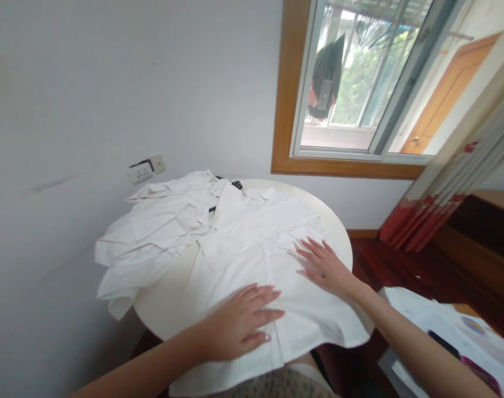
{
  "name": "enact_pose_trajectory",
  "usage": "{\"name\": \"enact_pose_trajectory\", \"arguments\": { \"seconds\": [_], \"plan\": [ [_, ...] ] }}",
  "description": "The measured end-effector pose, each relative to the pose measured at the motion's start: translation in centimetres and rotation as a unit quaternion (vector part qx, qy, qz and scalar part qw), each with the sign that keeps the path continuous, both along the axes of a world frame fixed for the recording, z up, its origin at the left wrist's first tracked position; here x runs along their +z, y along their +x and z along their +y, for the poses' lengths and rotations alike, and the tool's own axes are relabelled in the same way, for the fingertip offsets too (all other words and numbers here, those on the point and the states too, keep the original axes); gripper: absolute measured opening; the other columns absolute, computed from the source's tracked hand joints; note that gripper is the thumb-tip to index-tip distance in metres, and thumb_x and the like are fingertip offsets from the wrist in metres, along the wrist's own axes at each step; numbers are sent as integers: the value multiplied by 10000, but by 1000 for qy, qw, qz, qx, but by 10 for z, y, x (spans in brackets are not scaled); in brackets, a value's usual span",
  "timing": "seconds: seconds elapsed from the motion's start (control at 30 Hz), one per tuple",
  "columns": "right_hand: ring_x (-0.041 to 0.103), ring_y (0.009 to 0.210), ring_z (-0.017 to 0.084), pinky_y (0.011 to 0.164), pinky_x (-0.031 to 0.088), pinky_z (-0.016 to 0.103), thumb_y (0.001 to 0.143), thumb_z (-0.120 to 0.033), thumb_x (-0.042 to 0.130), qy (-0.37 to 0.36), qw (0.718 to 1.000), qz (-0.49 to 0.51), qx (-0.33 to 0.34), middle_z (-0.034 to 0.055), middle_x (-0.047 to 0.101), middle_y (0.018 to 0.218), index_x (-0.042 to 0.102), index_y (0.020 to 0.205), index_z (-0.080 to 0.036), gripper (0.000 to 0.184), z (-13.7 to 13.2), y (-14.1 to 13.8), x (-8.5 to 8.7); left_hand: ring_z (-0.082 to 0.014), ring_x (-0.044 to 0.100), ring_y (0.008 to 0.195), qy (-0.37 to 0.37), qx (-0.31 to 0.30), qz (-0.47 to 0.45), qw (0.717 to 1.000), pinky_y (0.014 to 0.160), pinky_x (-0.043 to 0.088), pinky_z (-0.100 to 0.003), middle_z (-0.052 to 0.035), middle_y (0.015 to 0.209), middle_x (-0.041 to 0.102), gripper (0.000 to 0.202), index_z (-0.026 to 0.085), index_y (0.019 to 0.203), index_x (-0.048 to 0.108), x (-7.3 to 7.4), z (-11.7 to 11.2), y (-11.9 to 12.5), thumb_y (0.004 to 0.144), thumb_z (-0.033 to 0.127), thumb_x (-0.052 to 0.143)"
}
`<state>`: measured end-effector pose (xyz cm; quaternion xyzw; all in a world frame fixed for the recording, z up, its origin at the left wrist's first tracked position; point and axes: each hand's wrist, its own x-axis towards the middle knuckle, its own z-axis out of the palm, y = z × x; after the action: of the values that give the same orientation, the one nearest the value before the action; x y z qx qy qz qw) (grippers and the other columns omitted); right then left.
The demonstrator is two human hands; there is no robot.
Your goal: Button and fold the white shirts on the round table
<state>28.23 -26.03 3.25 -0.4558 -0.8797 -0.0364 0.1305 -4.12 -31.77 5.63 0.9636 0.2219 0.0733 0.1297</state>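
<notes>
A white shirt [231,271] lies spread over a round white table [335,221], its lower hem hanging over the near edge. My left hand [243,320] rests on the near part of the cloth beside the front strip, fingers stretched out. Farther right, my right hand [322,265] lies flat on the shirt with its fingers spread. Neither hand grips anything. At the table's left, a heap of white garments [161,221] overlaps the edge and partly hangs off it. A small black-and-white striped piece [236,184] shows at the shirt's far end; its kind is unclear.
A wall socket [140,172] is behind the heap. The wood-framed window [293,164] sits above the table's far side, with a red and cream curtain [426,215] to its right. Papers [434,326] and a dark phone-like object [445,342] lie at lower right.
</notes>
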Motion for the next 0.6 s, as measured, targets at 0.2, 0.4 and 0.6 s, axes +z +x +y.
{"name": "enact_pose_trajectory", "arguments": {
  "seconds": [0.2, 0.4, 0.6],
  "plan": [
    [158, 1422, 249, 1133, 157, 529, 925, -526, 398, -52, 997, -3, 49, 33, 226, 1539, 332, 1440, -334, 554, -28, -11, -5, -319, 163, 1420, 15, -23, 34, 999, 1154, 103, -537, -52, 1565, 134, 826, 321, 1482, 163, -17, -21, -7, 798, 555, 564],
    [271, 1387, 261, 1119, 208, 528, 899, -539, 451, -87, 995, 26, 49, 51, 344, 1492, 474, 1359, -316, 511, -24, -10, 1, -302, 157, 1423, 59, 67, 85, 992, 1142, 163, -548, -24, 1559, 163, 752, 354, 1478, 153, -23, -40, -1, 838, 135, 484],
    [403, 1313, 234, 1074, 334, 425, 928, -443, 423, -29, 996, 81, 38, 63, 520, 1365, 619, 1218, -266, 392, 40, -12, 29, -318, 142, 1424, 19, 67, 99, 993, 1137, 144, -581, -40, 1561, 143, 759, 325, 1483, 155, -18, -47, 5, 825, 190, 509]
  ]
}}
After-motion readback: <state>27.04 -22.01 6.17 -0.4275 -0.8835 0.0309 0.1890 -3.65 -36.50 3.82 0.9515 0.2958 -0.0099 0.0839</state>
